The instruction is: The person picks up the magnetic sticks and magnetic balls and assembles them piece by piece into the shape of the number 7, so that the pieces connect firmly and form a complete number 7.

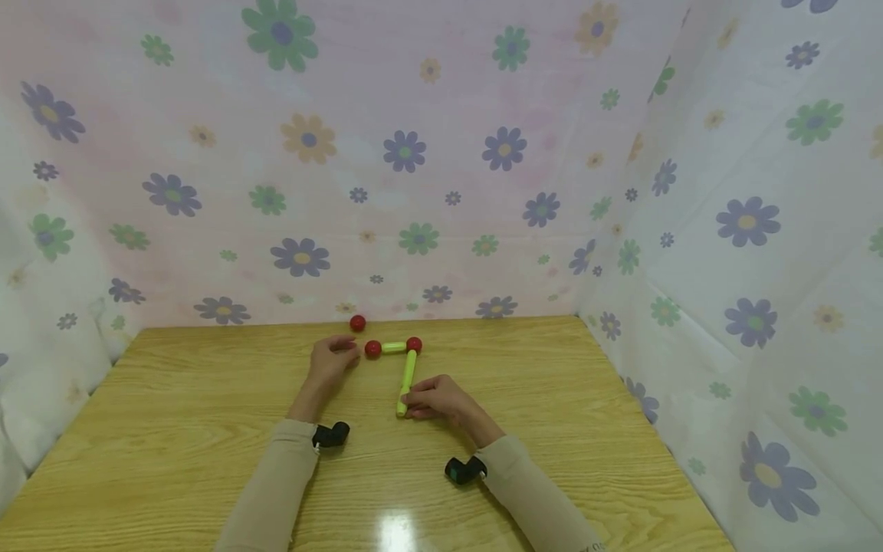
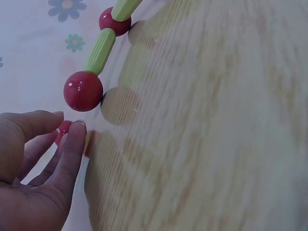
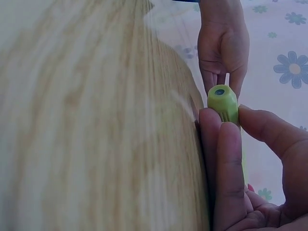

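My right hand (image 1: 441,400) pinches the near end of a long yellow-green rod (image 1: 408,372) between thumb and fingers. A small dark disc shows in the end face of that rod (image 3: 223,98) in the right wrist view. Its far end meets a red ball (image 1: 414,345), from which a short yellow-green rod (image 1: 394,347) runs left to a second red ball (image 1: 373,349). Just left of that ball is my left hand (image 1: 331,360), fingers loosely bent and holding nothing. In the left wrist view, a loose red ball (image 2: 63,129) shows partly hidden behind its fingertips.
The loose red ball (image 1: 357,323) lies near the back edge of the wooden table (image 1: 172,429). Flower-patterned cloth (image 1: 455,245) rises behind the table and along both sides. Each wrist carries a small black camera (image 1: 331,435).
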`<state>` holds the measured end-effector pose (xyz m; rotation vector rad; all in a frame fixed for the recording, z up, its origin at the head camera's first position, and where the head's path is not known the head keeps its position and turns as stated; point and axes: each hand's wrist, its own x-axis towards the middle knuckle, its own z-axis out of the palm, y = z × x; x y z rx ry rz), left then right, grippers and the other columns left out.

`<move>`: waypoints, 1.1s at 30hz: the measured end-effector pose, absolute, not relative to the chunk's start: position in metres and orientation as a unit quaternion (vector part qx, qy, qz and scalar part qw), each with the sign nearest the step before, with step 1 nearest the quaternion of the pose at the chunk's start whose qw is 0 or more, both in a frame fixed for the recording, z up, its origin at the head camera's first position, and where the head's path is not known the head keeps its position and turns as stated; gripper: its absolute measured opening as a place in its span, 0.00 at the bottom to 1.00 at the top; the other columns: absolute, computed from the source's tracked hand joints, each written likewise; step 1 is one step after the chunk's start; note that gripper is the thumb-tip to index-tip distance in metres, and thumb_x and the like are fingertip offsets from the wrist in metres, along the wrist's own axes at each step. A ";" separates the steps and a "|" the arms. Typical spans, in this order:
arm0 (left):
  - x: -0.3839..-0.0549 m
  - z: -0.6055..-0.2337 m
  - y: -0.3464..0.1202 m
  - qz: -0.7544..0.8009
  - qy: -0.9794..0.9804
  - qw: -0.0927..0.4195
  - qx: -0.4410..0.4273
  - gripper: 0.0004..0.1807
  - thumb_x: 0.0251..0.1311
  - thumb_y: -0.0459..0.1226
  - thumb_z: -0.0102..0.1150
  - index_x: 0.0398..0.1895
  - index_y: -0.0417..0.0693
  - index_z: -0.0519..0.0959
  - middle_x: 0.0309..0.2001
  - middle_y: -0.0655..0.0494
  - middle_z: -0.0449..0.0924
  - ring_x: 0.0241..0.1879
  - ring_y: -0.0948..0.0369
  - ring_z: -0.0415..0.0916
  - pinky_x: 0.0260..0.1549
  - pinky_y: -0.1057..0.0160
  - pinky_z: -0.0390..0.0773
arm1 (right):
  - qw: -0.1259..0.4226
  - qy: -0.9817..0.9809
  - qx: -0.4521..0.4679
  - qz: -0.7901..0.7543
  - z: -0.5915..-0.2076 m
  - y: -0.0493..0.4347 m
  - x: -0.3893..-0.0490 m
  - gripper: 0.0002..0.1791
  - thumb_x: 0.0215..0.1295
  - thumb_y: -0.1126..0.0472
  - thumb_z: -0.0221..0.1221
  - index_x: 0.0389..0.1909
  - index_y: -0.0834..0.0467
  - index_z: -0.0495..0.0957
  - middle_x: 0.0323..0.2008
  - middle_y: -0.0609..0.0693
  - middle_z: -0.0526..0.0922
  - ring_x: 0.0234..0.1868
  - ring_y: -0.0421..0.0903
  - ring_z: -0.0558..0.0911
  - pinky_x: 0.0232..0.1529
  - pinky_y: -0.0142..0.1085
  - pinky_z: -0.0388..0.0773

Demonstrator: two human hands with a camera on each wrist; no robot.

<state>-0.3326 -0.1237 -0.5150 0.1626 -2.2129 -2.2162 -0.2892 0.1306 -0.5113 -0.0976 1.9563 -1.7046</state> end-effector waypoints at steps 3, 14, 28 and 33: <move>-0.335 -0.514 -0.126 -0.708 -0.704 0.008 0.056 0.23 0.70 0.25 0.59 0.66 0.25 0.72 0.51 0.39 0.77 0.38 0.64 0.80 0.41 0.73 0.86 | 0.270 0.726 -0.037 -0.631 -0.511 0.130 -0.289 0.14 0.70 0.64 0.66 0.50 0.70 0.83 0.30 0.50 0.89 0.29 0.38 0.88 0.33 0.25 0.87; -0.346 -0.514 -0.131 -0.712 -0.696 0.045 0.078 0.24 0.70 0.25 0.60 0.67 0.27 0.71 0.48 0.44 0.76 0.36 0.65 0.80 0.38 0.73 0.86 | 0.276 0.723 -0.045 -0.632 -0.512 0.132 -0.290 0.13 0.70 0.64 0.66 0.49 0.68 0.84 0.31 0.52 0.89 0.29 0.39 0.88 0.33 0.27 0.88; -0.361 -0.511 -0.126 -0.708 -0.697 0.076 0.084 0.26 0.67 0.25 0.64 0.67 0.27 0.70 0.44 0.45 0.73 0.29 0.64 0.81 0.30 0.68 0.89 | 0.277 0.720 -0.043 -0.634 -0.513 0.132 -0.290 0.13 0.70 0.64 0.66 0.49 0.69 0.83 0.31 0.51 0.89 0.30 0.39 0.88 0.34 0.27 0.88; -0.369 -0.510 -0.124 -0.707 -0.697 0.074 0.090 0.27 0.67 0.25 0.64 0.68 0.28 0.70 0.46 0.44 0.72 0.29 0.62 0.82 0.28 0.68 0.89 | 0.279 0.720 -0.043 -0.634 -0.512 0.132 -0.291 0.13 0.70 0.64 0.66 0.50 0.69 0.83 0.30 0.51 0.89 0.29 0.39 0.88 0.34 0.27 0.88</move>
